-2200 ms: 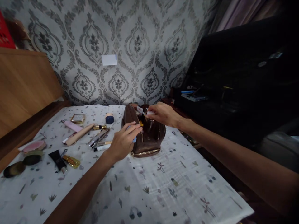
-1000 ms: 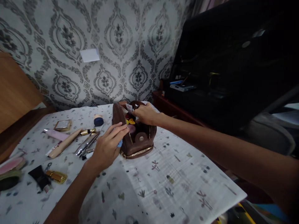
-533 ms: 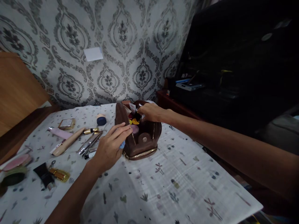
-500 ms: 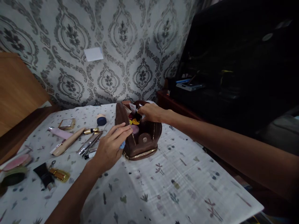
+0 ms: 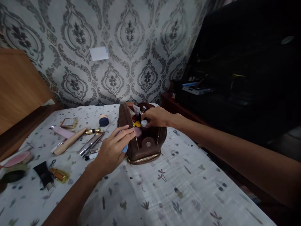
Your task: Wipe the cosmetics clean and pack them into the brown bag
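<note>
Brown bag (image 5: 147,153) open, upright on patterned cloth (image 5: 197,179). Right hand (image 5: 158,116) at its mouth, fingers curled beside a white cap (image 5: 144,123); from here, can't tell if gripped. Left hand (image 5: 114,150): fingers nearly straight, together, against bag's side; blue thing (image 5: 125,148) beneath, hold unclear.

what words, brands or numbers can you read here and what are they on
No text can be read.
White tag in the brown bag: faint marks, too small to read.
White card on the wall: no readable writing.
Black tube: too dark and blurred.
</note>
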### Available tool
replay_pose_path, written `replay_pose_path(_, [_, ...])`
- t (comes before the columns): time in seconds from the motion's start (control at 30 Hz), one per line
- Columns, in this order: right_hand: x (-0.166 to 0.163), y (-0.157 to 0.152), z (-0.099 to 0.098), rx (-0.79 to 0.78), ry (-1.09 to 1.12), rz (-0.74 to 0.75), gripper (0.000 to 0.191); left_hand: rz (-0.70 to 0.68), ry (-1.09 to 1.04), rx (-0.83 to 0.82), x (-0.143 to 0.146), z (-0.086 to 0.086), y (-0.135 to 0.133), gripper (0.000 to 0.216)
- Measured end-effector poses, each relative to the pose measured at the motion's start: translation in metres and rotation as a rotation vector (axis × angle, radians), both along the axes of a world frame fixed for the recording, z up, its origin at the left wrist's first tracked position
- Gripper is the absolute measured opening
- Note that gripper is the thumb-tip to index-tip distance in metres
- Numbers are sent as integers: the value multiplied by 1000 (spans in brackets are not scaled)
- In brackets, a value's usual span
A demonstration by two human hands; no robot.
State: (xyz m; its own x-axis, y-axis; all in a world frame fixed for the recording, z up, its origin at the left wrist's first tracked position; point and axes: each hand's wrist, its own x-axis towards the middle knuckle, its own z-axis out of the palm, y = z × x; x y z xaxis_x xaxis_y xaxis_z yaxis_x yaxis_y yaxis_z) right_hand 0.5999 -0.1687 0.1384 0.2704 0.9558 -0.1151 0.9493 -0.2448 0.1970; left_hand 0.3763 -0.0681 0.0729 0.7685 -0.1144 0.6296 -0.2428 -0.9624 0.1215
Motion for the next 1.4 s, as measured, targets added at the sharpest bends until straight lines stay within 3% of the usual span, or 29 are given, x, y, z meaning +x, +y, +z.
replay_pose_path(0.17, [-7,-1,0,-2,-4,29,33,8,3,-5,0,-2,1,52])
replay_pose_path(0.47, [-11,3,0,-57,-99,220,26,15,-7,-22,0,-3,0,55])
replay_pose_path(0.7, [12,-7,14,-35,7,113,21,20,14,-13,-1,-4,2,56])
replay_pose_path(1.07, [12,-5,11,-43,64,172,27,24,24,-32,0,-4,2,53])
replay_pose_path(1.2, [10,-5,12,-36,5,126,27,-2,21,-35,0,-5,3,53])
replay_pose_path(1.4, [-4,-5,15,13,-150,1,43,-10,9,-60,1,-5,2,53])
